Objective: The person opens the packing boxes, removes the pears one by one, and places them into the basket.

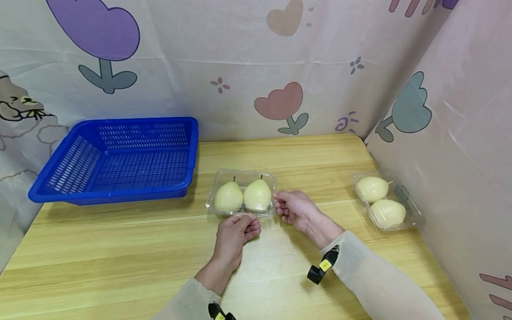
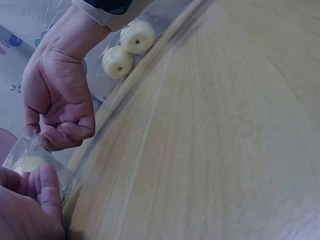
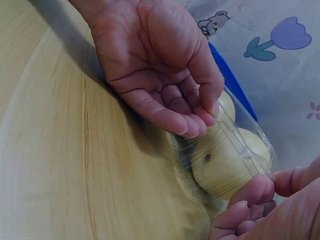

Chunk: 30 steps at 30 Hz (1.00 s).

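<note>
A clear plastic box (image 1: 240, 173) holds two pale yellow pears (image 1: 257, 195), stems toward the back. My left hand (image 1: 237, 233) pinches the front edge of the box between thumb and fingers. At the front right corner, my right hand (image 1: 297, 209) pinches the rim, its other fingers curled in. The right wrist view shows both hands on the edge strip, with the pears (image 3: 220, 167) behind ribbed clear plastic. In the left wrist view, my left hand (image 2: 30, 205) partly hides the box, and my right hand (image 2: 62, 100) grips its edge beyond.
A blue plastic basket (image 1: 113, 197) with slotted walls stands at the back left. Another clear box (image 1: 403, 195) with two pears (image 1: 387, 213) lies at the right edge of the wooden table (image 1: 115, 259). Patterned cloth (image 1: 218, 39) hangs behind and along the sides.
</note>
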Each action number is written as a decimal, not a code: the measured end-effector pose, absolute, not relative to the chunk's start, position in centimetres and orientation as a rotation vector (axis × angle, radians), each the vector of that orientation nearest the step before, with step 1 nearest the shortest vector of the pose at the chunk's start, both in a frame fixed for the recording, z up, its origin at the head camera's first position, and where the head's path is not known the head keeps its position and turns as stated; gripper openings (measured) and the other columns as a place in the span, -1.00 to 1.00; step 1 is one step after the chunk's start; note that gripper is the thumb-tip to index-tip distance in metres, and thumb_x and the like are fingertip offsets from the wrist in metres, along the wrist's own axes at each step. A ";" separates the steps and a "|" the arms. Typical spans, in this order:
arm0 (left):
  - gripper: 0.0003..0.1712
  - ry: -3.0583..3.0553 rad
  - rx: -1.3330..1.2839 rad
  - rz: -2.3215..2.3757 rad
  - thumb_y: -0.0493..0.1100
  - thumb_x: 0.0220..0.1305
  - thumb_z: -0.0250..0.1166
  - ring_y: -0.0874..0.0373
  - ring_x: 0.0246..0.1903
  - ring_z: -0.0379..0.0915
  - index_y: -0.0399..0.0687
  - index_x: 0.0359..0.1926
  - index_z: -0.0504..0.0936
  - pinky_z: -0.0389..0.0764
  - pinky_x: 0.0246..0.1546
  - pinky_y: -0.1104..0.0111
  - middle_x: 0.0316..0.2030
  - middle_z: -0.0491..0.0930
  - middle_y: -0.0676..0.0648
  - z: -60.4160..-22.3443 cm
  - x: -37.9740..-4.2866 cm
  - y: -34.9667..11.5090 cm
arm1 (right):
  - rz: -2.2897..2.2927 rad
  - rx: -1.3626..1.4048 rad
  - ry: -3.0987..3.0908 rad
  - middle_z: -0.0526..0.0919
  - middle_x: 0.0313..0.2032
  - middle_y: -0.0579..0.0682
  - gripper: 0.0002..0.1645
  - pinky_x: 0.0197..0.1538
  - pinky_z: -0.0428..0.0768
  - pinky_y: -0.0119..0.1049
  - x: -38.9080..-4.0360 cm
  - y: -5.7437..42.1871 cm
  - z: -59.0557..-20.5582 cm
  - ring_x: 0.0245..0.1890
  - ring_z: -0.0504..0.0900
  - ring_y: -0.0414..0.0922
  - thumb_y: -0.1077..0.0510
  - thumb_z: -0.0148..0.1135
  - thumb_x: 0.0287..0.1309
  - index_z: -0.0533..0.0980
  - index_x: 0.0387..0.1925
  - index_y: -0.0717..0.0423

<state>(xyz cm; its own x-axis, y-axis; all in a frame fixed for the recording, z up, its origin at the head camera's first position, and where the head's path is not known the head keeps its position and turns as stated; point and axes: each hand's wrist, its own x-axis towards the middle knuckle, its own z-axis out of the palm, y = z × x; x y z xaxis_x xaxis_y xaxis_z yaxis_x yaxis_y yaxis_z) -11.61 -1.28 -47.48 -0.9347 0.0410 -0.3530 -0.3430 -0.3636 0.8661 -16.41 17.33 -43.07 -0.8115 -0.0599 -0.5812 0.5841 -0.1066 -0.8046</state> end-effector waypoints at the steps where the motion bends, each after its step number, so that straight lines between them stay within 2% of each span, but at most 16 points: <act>1: -0.81 1.614 -0.400 2.382 -0.36 0.44 0.23 0.18 -0.38 0.71 -0.52 -0.15 0.65 0.80 -0.26 0.37 -0.45 0.70 -0.08 -47.5 -11.6 -1.3 | -1.972 0.576 1.731 0.57 -0.53 -0.16 -0.77 -0.44 0.42 -0.42 -16.4 17.3 -43.1 -0.53 0.51 -0.27 0.14 0.12 0.52 0.54 -0.34 0.08; 12: -0.77 1.653 -0.384 2.361 -0.39 0.42 0.18 0.20 -0.40 0.70 -0.60 -0.11 0.63 0.79 -0.29 0.40 -0.47 0.69 -0.07 -47.5 -11.6 -1.1 | -1.986 0.557 1.710 0.56 -0.55 -0.15 -0.76 -0.46 0.41 -0.43 -16.5 17.5 -43.1 -0.56 0.49 -0.27 0.18 0.11 0.51 0.51 -0.37 0.10; 30: -0.76 1.676 -0.351 2.352 -0.39 0.44 0.16 0.20 -0.39 0.70 -0.60 -0.12 0.63 0.78 -0.29 0.40 -0.45 0.69 -0.08 -47.6 -11.5 -1.2 | -1.956 0.540 1.765 0.54 -0.52 -0.15 -0.76 -0.44 0.41 -0.43 -16.3 17.2 -43.0 -0.53 0.46 -0.27 0.16 0.09 0.53 0.51 -0.35 0.09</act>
<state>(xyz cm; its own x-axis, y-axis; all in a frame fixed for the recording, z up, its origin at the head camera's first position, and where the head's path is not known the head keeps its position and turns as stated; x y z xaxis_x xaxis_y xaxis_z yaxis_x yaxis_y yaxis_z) -11.51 -1.22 -47.57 -0.9446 0.0488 -0.3246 -0.3228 -0.3183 0.8913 -16.33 17.23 -42.96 -0.8227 -0.0675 -0.5644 0.5684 -0.0811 -0.8188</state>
